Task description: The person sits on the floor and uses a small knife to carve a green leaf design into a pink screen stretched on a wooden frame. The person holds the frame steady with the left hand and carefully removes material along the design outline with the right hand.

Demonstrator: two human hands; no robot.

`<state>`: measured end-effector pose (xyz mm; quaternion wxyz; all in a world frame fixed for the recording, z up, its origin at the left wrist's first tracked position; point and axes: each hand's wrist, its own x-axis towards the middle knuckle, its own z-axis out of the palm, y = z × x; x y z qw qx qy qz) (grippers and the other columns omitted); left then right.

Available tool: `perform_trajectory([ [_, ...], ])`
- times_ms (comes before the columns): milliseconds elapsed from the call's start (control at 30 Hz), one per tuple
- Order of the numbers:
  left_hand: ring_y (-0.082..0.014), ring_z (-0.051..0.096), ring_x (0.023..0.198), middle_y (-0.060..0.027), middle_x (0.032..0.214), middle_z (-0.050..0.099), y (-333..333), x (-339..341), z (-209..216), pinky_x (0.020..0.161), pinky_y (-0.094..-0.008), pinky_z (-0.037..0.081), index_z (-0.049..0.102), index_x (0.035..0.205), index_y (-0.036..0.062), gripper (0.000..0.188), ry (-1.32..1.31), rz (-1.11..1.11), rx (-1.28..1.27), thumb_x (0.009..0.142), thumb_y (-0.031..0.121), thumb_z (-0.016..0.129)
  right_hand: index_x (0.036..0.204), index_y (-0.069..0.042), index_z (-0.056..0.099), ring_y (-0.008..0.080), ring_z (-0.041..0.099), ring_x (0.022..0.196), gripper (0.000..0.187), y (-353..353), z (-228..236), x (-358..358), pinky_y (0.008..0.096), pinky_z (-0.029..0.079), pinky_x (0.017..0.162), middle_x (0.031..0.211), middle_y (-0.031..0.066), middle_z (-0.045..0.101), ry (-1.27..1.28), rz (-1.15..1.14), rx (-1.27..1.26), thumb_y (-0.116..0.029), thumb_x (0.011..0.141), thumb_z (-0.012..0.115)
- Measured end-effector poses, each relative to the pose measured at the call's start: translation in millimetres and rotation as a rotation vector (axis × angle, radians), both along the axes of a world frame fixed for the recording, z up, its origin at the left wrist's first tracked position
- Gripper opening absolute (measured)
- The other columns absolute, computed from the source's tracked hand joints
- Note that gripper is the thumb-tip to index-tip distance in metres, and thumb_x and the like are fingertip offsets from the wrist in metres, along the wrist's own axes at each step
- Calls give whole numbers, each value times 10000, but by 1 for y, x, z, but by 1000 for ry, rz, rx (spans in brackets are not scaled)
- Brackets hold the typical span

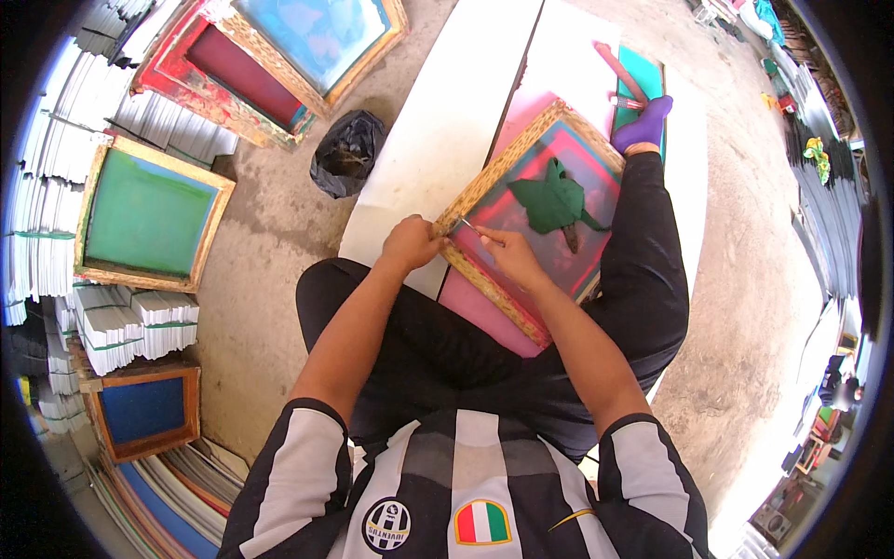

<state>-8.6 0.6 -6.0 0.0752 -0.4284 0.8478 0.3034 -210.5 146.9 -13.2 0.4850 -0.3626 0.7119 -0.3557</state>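
A wooden screen-printing frame (485, 189) with a red-pink mesh lies tilted on a low white board (438, 121) in front of me. A green rag (555, 202) sits in the middle of the mesh. My left hand (410, 243) grips the frame's near-left corner. My right hand (507, 256) holds a small thin metal tool (465, 226) against the frame's inner edge beside that corner. My legs in black trousers straddle the board, with a purple sock (643, 124) at the far end.
Several other wooden screens lean at the left: a green one (149, 216), a blue one (142, 410), red and blue ones (270, 47) at top. A black plastic bag (347, 152) lies on the concrete floor. Stacks of white sheets (130, 326) line the left side.
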Motion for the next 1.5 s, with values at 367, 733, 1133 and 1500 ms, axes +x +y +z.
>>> perform_trajectory([
  [367, -408, 680, 996, -224, 1018, 680, 5, -3, 2, 878, -512, 543, 772, 1008, 41, 515, -18, 28, -18, 877, 538, 757, 1359, -274, 685, 468, 715, 931, 357, -3, 30, 10, 587, 559, 833, 1017, 245, 738, 607, 176, -5, -331, 1030, 558],
  [733, -411, 693, 920, -225, 960, 691, -2, -3, -8, 813, -530, 553, 797, 967, 81, 484, -40, -54, -52, 885, 554, 730, 1352, -255, 697, 444, 718, 937, 351, -20, 27, 31, 537, 568, 837, 1035, 231, 747, 742, 224, 154, -305, 1021, 593],
  [1133, -422, 699, 862, -223, 895, 699, 0, -5, 0, 785, -533, 554, 784, 895, 50, 542, -28, -58, -90, 879, 589, 727, 1338, -170, 717, 471, 712, 987, 346, 3, -36, 18, 476, 550, 891, 1094, 297, 722, 205, -101, -246, -269, 1017, 634],
  [1500, -426, 698, 880, -235, 899, 702, 2, 0, -2, 802, -527, 554, 777, 892, 32, 552, -25, -40, -110, 892, 581, 720, 1425, -132, 654, 289, 750, 1042, 400, -1, 20, 26, 392, 557, 913, 1143, 233, 762, 628, 147, 126, -264, 1051, 600],
])
